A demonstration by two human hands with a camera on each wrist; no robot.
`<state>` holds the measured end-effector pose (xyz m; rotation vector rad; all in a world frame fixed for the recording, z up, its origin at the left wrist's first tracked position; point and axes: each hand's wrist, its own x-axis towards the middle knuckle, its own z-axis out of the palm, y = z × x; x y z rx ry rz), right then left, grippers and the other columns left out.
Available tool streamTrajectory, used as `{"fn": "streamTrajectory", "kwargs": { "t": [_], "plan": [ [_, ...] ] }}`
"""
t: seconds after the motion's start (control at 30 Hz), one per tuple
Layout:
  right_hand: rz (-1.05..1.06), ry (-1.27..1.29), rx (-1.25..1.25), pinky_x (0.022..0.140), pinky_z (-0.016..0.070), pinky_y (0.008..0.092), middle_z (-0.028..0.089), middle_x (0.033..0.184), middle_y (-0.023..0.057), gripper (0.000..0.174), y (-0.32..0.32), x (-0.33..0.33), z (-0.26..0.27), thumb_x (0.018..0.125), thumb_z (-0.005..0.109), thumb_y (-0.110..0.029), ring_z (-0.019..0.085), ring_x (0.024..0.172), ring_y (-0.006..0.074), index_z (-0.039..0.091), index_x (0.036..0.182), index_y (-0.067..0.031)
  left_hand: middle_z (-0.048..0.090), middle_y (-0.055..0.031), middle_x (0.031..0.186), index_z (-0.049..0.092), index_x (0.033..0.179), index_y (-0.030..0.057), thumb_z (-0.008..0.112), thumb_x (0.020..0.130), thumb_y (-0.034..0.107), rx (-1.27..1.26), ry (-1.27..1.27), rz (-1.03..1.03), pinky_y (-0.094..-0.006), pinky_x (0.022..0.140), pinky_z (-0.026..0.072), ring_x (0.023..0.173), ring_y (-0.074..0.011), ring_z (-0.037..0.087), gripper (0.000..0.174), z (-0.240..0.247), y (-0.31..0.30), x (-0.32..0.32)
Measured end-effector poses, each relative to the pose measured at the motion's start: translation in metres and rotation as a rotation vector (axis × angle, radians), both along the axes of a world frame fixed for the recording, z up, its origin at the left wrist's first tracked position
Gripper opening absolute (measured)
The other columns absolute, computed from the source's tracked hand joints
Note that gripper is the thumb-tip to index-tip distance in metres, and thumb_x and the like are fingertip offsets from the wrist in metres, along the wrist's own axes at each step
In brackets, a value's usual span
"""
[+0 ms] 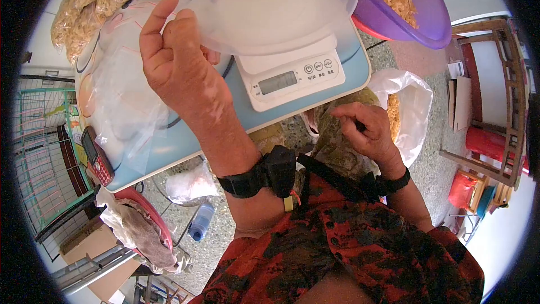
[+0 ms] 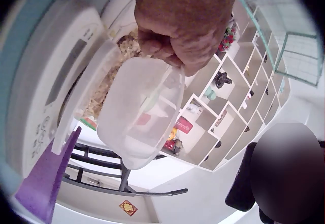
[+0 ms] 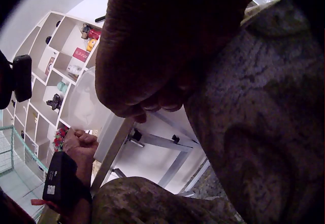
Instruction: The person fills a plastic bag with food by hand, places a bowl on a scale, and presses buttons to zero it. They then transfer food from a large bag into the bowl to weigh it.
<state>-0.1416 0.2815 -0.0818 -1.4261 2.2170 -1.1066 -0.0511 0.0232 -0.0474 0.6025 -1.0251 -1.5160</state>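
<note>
My left hand (image 1: 188,67) grips the edge of a translucent plastic bowl (image 1: 292,28), with fingers curled at its rim in the left wrist view. The bowl (image 2: 137,112) is tilted and looks bare inside there. Under it in the head view stands a white kitchen scale (image 1: 298,81), its display and buttons facing me. My right hand (image 1: 368,132) hangs loosely curled over my patterned trouser leg (image 1: 343,152), holding nothing. In the right wrist view this hand (image 3: 147,56) is dark and close to the lens.
The scale stands on a light blue table (image 1: 169,155) with clear plastic bags (image 1: 126,95) and a phone (image 1: 97,156). Filled bags (image 1: 101,5) lie at the back left. A purple basin (image 1: 433,22) of pale dried flakes is at the right, above an open white sack (image 1: 416,98).
</note>
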Motion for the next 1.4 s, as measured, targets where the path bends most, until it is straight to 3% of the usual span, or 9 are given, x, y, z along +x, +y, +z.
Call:
{"fn": "streamTrajectory", "kwargs": {
  "t": [0.1, 0.2, 0.5, 0.67, 0.8, 0.9, 1.07, 1.23, 1.4],
  "plan": [
    [-0.005, 0.006, 0.016, 0.06, 0.0493, 0.0316, 0.066, 0.077, 0.0091, 0.016, 0.0, 0.0, 0.001, 0.081, 0.058, -0.001, 0.064, 0.065, 0.0234, 0.067, 0.094, -0.0054, 0.062, -0.0009, 0.078, 0.062, 0.111, 0.001, 0.065, 0.085, 0.005, -0.019, 0.016, -0.013, -0.0188, 0.048, 0.0445, 0.059, -0.0073, 0.057, 0.027, -0.001, -0.001, 0.0],
    [0.005, -0.03, 0.069, 0.066, 0.0527, 0.0353, 0.069, 0.086, 0.0114, 0.02, 0.002, -0.001, 0.002, 0.082, 0.059, -0.003, 0.067, 0.073, 0.0275, 0.067, 0.099, -0.008, 0.059, 0.0006, 0.075, 0.062, 0.112, 0.0009, 0.064, 0.085, 0.004, -0.008, 0.015, -0.003, -0.0182, 0.049, 0.0443, 0.057, -0.0061, 0.054, 0.027, 0.002, 0.002, -0.001],
    [0.016, -0.024, 0.066, 0.067, 0.0527, 0.0375, 0.068, 0.084, 0.012, 0.019, 0.001, -0.001, 0.002, 0.082, 0.059, -0.004, 0.067, 0.073, 0.0289, 0.066, 0.099, -0.007, 0.055, 0.0031, 0.071, 0.062, 0.11, 0.0014, 0.064, 0.085, 0.004, -0.011, 0.016, 0.011, -0.0183, 0.045, 0.0385, 0.054, -0.0046, 0.05, 0.026, 0.004, 0.004, -0.002],
    [-0.002, 0.009, 0.0, 0.059, 0.049, 0.0318, 0.066, 0.077, 0.009, 0.016, -0.001, 0.001, 0.0, 0.081, 0.059, -0.002, 0.064, 0.064, 0.0233, 0.067, 0.094, -0.0059, 0.054, 0.0038, 0.071, 0.063, 0.11, 0.0022, 0.064, 0.084, 0.005, -0.053, 0.017, -0.009, -0.0187, 0.043, 0.0323, 0.052, -0.0036, 0.045, 0.025, 0.002, 0.004, 0.0],
    [-0.002, -0.004, -0.001, 0.059, 0.0492, 0.0323, 0.066, 0.077, 0.0092, 0.016, -0.002, 0.001, 0.001, 0.08, 0.059, -0.002, 0.065, 0.065, 0.0242, 0.067, 0.094, -0.0059, 0.055, 0.0037, 0.072, 0.062, 0.111, 0.002, 0.064, 0.084, 0.005, -0.039, 0.013, 0.009, -0.0189, 0.045, 0.0379, 0.055, -0.0043, 0.049, 0.027, 0.002, 0.004, -0.001],
    [0.015, -0.012, 0.076, 0.067, 0.0525, 0.0374, 0.068, 0.083, 0.0121, 0.017, 0.0, 0.0, 0.006, 0.083, 0.059, -0.004, 0.067, 0.075, 0.0295, 0.066, 0.099, -0.0071, 0.057, 0.003, 0.074, 0.061, 0.112, 0.002, 0.064, 0.085, 0.006, -0.013, 0.01, 0.03, -0.0186, 0.048, 0.042, 0.057, -0.0049, 0.052, 0.028, 0.005, 0.005, -0.004],
    [0.016, 0.007, -0.012, 0.061, 0.0502, 0.0361, 0.066, 0.076, 0.009, 0.021, 0.011, -0.005, 0.003, 0.08, 0.062, -0.005, 0.065, 0.067, 0.027, 0.068, 0.1, -0.0091, 0.06, 0.0009, 0.078, 0.062, 0.113, 0.0026, 0.064, 0.085, 0.006, -0.034, 0.009, -0.011, -0.0174, 0.05, 0.0426, 0.058, -0.0048, 0.052, 0.028, 0.002, 0.004, -0.001],
    [-0.025, 0.252, -0.097, 0.052, 0.0452, 0.035, 0.059, 0.066, 0.0053, 0.033, 0.008, -0.008, 0.04, 0.075, 0.063, -0.004, 0.059, 0.055, 0.023, 0.069, 0.107, -0.0103, 0.055, 0.0035, 0.072, 0.062, 0.111, 0.0013, 0.064, 0.083, 0.006, -0.04, -0.087, 0.07, -0.0177, 0.044, 0.0341, 0.053, -0.0033, 0.044, 0.028, 0.008, 0.008, -0.004],
    [0.003, 0.3, -0.033, 0.051, 0.0442, 0.0355, 0.055, 0.063, 0.0061, 0.041, -0.001, -0.016, 0.042, 0.074, 0.062, -0.002, 0.057, 0.054, 0.0236, 0.065, 0.115, -0.0098, 0.052, 0.0047, 0.07, 0.062, 0.109, 0.0008, 0.065, 0.083, 0.006, 0.003, -0.048, 0.056, -0.0179, 0.042, 0.0287, 0.05, -0.0018, 0.039, 0.027, 0.005, 0.006, -0.005]
  ]
}}
